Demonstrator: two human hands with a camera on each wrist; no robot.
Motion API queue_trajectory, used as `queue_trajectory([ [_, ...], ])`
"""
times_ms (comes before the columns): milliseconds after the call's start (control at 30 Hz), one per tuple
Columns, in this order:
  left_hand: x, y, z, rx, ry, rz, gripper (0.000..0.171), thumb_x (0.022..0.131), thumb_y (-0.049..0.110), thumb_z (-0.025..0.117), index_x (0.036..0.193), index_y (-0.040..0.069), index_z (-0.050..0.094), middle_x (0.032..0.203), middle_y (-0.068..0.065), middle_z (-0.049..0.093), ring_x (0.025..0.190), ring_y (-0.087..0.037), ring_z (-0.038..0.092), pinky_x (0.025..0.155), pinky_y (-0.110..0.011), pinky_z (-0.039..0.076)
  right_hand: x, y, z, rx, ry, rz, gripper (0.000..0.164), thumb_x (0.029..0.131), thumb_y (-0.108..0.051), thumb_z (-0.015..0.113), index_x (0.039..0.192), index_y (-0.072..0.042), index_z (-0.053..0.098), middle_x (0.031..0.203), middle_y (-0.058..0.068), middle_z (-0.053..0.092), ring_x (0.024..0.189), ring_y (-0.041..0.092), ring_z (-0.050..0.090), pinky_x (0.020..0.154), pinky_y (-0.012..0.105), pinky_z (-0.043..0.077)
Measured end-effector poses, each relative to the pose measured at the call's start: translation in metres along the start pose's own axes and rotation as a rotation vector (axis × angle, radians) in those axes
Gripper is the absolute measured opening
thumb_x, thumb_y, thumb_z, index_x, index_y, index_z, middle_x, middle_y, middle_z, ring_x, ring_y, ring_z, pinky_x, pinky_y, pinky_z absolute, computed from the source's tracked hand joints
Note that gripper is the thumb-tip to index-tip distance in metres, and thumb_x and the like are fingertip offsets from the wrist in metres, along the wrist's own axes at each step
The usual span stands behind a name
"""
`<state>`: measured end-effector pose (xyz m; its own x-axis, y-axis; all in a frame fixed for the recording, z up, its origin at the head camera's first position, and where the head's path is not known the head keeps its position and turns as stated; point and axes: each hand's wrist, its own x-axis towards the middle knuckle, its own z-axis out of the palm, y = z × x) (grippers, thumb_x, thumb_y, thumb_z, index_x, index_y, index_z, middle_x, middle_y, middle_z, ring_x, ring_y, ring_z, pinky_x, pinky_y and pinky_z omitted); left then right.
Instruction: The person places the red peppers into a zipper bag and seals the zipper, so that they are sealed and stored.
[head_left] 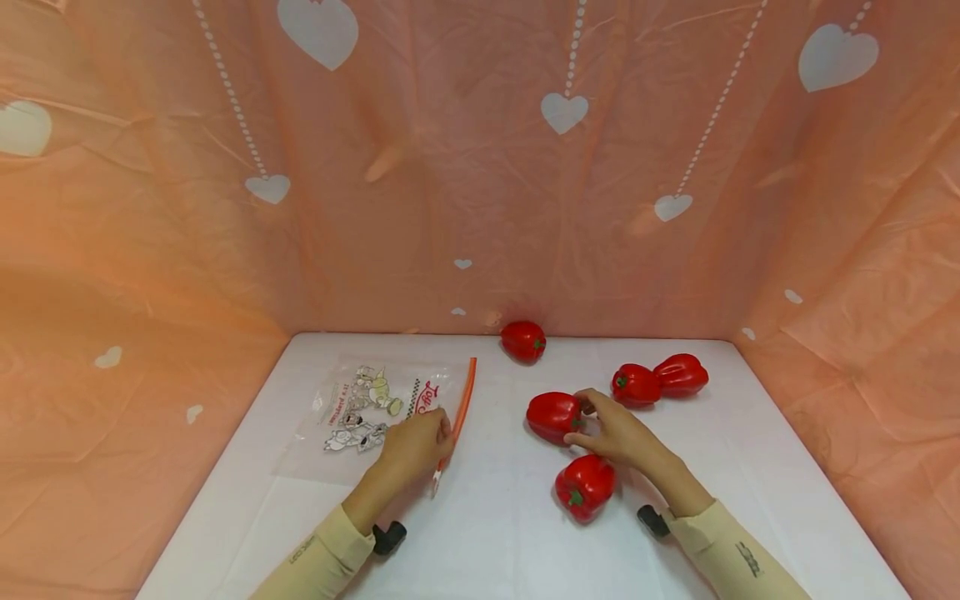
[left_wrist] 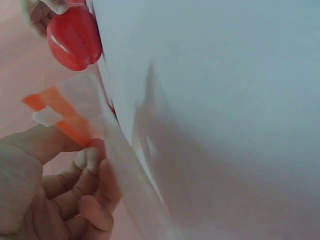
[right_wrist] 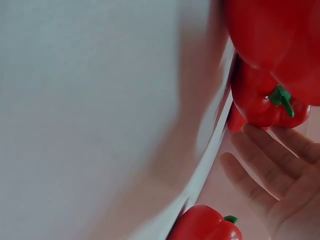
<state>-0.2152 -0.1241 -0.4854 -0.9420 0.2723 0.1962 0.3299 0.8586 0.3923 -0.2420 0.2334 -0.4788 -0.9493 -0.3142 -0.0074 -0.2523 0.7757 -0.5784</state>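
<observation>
My left hand (head_left: 420, 442) pinches the orange zip strip (head_left: 465, 404) along the edge of a clear printed plastic bag (head_left: 315, 454), which lies flat on the table. In the left wrist view, fingers and thumb meet at the strip (left_wrist: 72, 122), and a white slider (left_wrist: 47, 116) shows on it. My right hand (head_left: 618, 433) is spread at the stem end of a red bell pepper (head_left: 551, 417), thumb on one side and fingers on the other. In the right wrist view its fingers (right_wrist: 265, 160) look fairly straight beside a green-stemmed pepper (right_wrist: 250, 95). A second bell pepper (head_left: 585, 487) sits just in front.
One bell pepper (head_left: 522, 342) lies at the table's back edge. Two more, one with its stem forward (head_left: 636, 385) and one elongated (head_left: 681, 375), touch each other at the right. Orange cloth with hearts (head_left: 480, 208) walls the white table (head_left: 480, 542) at back and sides.
</observation>
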Motion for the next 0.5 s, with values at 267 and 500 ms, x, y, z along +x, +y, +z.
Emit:
queue_trajectory([
  [267,0.0058,0.0032,-0.0021,-0.032,0.058,-0.008,0.014,0.091,0.015,0.079,0.087,0.016,0.066,0.068,0.01,0.058,0.057,-0.007,0.049,0.047,-0.026,0.038,0.002,-0.0035,0.0011,0.01,0.029,-0.082,0.07,0.089,-0.036,0.089,0.141,-0.001,0.058,0.126,0.013,0.07,0.119,0.035,0.065,0.1,0.054,0.058],
  [500,0.0096,0.0063,-0.001,-0.025,0.101,0.004,0.015,0.09,0.018,0.081,0.085,0.019,0.066,0.068,0.011,0.059,0.056,-0.006,0.048,0.046,-0.025,0.037,0.0062,-0.0086,0.0028,0.067,0.031,-0.12,0.066,0.09,-0.034,0.088,0.14,-0.002,0.058,0.127,0.013,0.07,0.118,0.034,0.065,0.1,0.054,0.058],
])
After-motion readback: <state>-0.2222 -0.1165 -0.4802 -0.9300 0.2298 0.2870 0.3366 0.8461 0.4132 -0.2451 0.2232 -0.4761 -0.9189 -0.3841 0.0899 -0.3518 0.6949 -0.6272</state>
